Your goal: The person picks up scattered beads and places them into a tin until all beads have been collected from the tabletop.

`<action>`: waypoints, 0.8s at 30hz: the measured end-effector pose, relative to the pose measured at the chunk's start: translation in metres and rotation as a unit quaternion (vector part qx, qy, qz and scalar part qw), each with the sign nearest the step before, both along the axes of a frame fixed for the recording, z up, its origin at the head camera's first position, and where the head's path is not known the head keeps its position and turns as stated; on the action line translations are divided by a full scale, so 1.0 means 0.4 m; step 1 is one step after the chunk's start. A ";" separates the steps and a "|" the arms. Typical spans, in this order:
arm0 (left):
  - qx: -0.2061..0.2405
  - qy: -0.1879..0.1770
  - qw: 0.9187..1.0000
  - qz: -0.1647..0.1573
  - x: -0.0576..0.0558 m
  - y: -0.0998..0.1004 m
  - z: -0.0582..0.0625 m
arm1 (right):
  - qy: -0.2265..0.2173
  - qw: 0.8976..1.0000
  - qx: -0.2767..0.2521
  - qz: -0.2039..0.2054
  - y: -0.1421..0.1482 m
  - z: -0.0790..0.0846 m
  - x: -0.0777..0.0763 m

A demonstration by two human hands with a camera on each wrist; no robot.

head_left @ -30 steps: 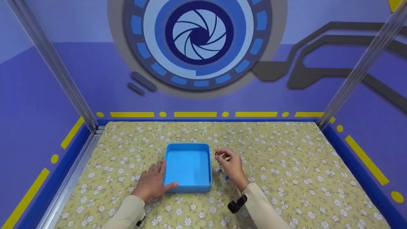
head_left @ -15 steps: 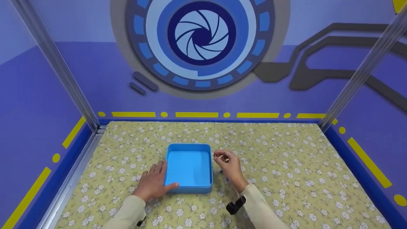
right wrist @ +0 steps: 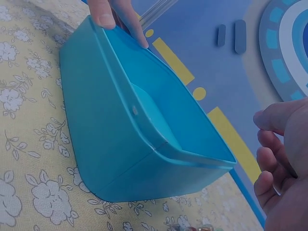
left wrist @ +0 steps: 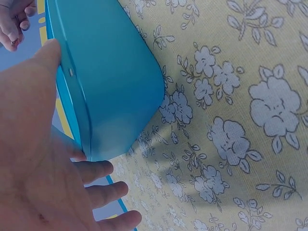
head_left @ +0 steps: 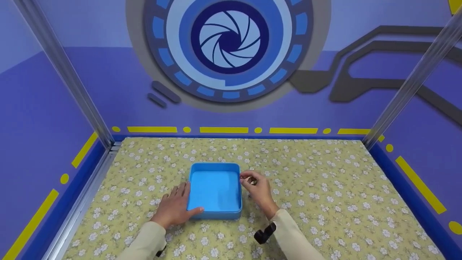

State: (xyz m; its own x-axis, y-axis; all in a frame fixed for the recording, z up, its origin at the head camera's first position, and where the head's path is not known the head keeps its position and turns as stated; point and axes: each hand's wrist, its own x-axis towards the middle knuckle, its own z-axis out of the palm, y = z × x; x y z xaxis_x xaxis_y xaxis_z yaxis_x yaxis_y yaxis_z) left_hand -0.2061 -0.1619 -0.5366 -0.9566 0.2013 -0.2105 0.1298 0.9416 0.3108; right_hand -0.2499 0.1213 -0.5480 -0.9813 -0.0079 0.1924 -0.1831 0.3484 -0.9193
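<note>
A square blue open-topped box (head_left: 216, 189) sits on the flowered cloth. My left hand (head_left: 175, 207) rests on its near left corner, thumb over the front rim and straight fingers along the left side. The left wrist view shows those fingers (left wrist: 108, 192) spread apart outside the wall. Right at the box's right rim is my right hand (head_left: 258, 187), thumb and index finger pinching a tiny reddish thing (left wrist: 14, 43), mostly hidden by the fingertips. Several small glassy pieces (right wrist: 199, 228) show at the bottom edge of the right wrist view, beside the box.
The flowered cloth (head_left: 325, 187) covers the table. A purple back wall (head_left: 270, 115) and side walls enclose it, with metal posts (head_left: 404, 86) at the corners. A black strap device (head_left: 265, 233) is on the right wrist.
My right hand has moved left to the box's right rim, still pinching the tiny thing. The small dark pieces under it have gone from the head view. The left hand stays put.
</note>
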 end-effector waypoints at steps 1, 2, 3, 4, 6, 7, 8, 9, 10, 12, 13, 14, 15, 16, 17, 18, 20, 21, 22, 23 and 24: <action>0.000 0.001 1.000 0.000 0.000 0.000 0.000 | -0.005 1.000 -0.001 -0.001 -0.001 -0.001 0.000; 0.000 0.001 1.000 0.000 0.001 0.000 0.000 | -0.008 1.000 -0.003 0.000 -0.002 -0.001 0.001; 0.001 0.001 1.000 0.001 0.001 0.000 0.000 | -0.009 1.000 -0.005 0.001 -0.002 -0.001 0.001; 0.000 0.002 1.000 0.001 0.001 0.000 0.000 | -0.007 1.000 -0.007 0.003 -0.004 -0.001 0.001; 0.000 0.002 1.000 0.001 0.001 0.001 0.000 | -0.004 1.000 -0.007 0.003 -0.005 0.000 0.002; -0.001 0.002 1.000 0.001 0.001 0.001 -0.001 | -0.002 1.000 -0.008 0.002 -0.006 -0.001 0.002; -0.001 0.002 1.000 0.000 0.001 0.002 -0.001 | 0.001 1.000 -0.007 0.002 -0.007 -0.001 0.003; -0.002 0.002 1.000 0.000 0.000 0.002 -0.001 | 0.005 1.000 -0.008 0.003 -0.008 -0.001 0.003; -0.003 0.002 1.000 -0.001 0.000 0.002 -0.002 | 0.008 1.000 -0.007 0.002 -0.008 -0.001 0.002; -0.004 0.002 1.000 -0.001 -0.001 0.002 -0.003 | 0.008 1.000 -0.005 0.002 -0.010 -0.001 0.003; -0.003 0.002 1.000 -0.001 -0.002 0.002 -0.003 | 0.007 1.000 -0.004 0.003 -0.011 -0.001 0.003; -0.003 0.002 1.000 0.000 -0.002 0.002 -0.003 | 0.006 1.000 -0.002 0.004 -0.012 -0.001 0.003; -0.004 0.001 1.000 0.000 -0.002 0.002 -0.003 | 0.003 1.000 -0.002 0.004 -0.014 -0.001 0.003; -0.004 0.000 1.000 0.000 -0.002 0.001 -0.003 | -0.001 1.000 0.000 0.004 -0.015 0.000 0.003; -0.005 0.000 1.000 0.000 -0.002 0.001 -0.002 | -0.004 1.000 0.001 0.004 -0.016 0.001 0.004; -0.006 -0.001 1.000 0.000 -0.002 0.001 -0.002 | -0.008 1.000 0.002 0.004 -0.018 0.001 0.004; -0.008 -0.004 1.000 0.002 -0.002 0.000 -0.002 | -0.009 1.000 0.003 0.005 -0.021 0.002 0.002; -0.008 -0.004 1.000 0.002 -0.002 0.000 -0.002 | -0.009 1.000 0.003 0.006 -0.023 0.002 0.002; -0.009 -0.005 1.000 0.002 -0.003 0.000 -0.002 | -0.009 1.000 0.002 0.007 -0.024 0.002 0.001; -0.009 -0.005 1.000 0.002 -0.003 0.000 -0.002 | -0.009 1.000 0.002 0.007 -0.026 0.002 0.000; -0.009 -0.005 1.000 0.003 -0.003 0.000 -0.002 | -0.009 1.000 0.000 0.008 -0.027 0.002 0.000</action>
